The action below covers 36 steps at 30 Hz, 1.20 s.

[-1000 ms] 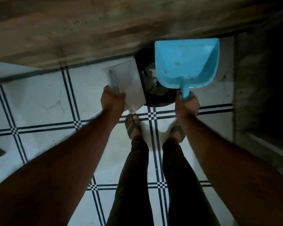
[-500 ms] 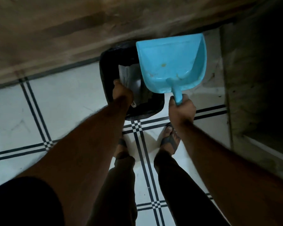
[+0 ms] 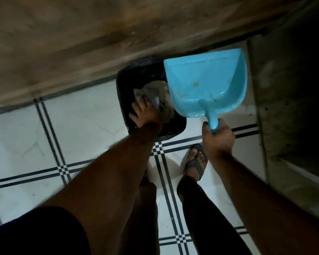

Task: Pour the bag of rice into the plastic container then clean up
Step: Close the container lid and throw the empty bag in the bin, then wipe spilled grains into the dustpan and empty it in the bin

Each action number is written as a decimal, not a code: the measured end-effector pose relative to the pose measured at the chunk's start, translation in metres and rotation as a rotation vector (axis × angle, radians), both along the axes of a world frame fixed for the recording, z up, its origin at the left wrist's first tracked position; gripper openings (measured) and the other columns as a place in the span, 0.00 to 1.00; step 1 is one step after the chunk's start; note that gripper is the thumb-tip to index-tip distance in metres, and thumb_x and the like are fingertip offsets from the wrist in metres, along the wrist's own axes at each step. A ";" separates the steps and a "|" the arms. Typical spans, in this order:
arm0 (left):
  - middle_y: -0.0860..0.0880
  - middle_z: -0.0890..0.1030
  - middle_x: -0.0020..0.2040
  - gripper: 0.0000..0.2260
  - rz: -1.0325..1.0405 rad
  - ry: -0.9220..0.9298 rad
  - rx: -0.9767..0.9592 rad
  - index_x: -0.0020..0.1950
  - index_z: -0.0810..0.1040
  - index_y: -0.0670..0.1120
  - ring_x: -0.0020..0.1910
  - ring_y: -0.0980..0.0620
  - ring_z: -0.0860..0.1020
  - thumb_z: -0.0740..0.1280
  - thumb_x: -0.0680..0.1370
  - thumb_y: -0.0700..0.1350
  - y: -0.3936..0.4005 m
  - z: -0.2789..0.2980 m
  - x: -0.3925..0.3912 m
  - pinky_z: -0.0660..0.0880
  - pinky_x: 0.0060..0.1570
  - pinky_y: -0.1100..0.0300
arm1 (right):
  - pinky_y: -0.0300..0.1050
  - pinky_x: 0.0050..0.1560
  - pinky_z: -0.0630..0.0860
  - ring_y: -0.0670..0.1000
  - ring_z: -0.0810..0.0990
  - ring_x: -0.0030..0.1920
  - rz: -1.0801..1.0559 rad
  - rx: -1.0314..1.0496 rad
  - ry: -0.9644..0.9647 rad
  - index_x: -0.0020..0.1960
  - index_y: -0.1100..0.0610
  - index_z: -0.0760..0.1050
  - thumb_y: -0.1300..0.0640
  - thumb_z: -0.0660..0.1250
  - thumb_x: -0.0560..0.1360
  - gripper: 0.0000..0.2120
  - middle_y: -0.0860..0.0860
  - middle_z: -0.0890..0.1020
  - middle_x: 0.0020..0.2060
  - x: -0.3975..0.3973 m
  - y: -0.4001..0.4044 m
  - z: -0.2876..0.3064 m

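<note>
A black bin (image 3: 173,128) lined with a dark bag stands on the tiled floor against the wall. The crumpled, empty white rice bag (image 3: 153,90) lies inside it. My left hand (image 3: 145,112) reaches down into the bin with fingers spread, resting on the bag without gripping it. My right hand (image 3: 217,138) grips the handle of a light blue dustpan (image 3: 206,81), held level over the bin's right half. The pan carries a few small specks. The plastic container is out of view.
White floor tiles (image 3: 72,126) with dark double lines spread around my sandalled feet (image 3: 195,162). A brownish wall (image 3: 99,34) runs along the top. A dark cabinet or doorway edge (image 3: 284,89) stands close on the right.
My left hand pushed the white bag down into the bin and opened its fingers, letting the bag go. The dustpan stayed over the bin in my right hand.
</note>
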<state>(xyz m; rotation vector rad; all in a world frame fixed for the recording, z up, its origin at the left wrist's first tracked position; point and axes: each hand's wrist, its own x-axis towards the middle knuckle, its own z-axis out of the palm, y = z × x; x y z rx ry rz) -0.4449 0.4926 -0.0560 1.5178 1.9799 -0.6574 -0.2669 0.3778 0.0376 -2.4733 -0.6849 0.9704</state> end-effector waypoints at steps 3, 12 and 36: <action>0.46 0.38 0.88 0.44 0.034 -0.019 -0.080 0.88 0.47 0.49 0.86 0.37 0.46 0.71 0.81 0.52 -0.008 0.051 0.000 0.52 0.80 0.30 | 0.47 0.44 0.73 0.59 0.80 0.41 -0.052 -0.007 0.012 0.50 0.57 0.78 0.50 0.71 0.80 0.10 0.53 0.80 0.37 0.002 0.001 0.035; 0.47 0.66 0.83 0.35 -0.116 -0.197 -0.011 0.84 0.64 0.52 0.79 0.39 0.66 0.71 0.78 0.55 -0.023 0.261 -0.034 0.67 0.73 0.41 | 0.44 0.38 0.78 0.53 0.83 0.42 -0.008 -0.004 0.101 0.54 0.55 0.78 0.44 0.74 0.79 0.14 0.49 0.81 0.39 0.018 0.006 0.203; 0.44 0.84 0.42 0.08 -0.530 -1.044 0.193 0.55 0.82 0.46 0.41 0.51 0.81 0.74 0.79 0.35 -0.054 0.670 0.166 0.77 0.43 0.63 | 0.51 0.43 0.82 0.49 0.86 0.43 -0.708 0.478 -0.107 0.51 0.52 0.85 0.37 0.73 0.76 0.19 0.48 0.87 0.37 0.130 -0.205 0.657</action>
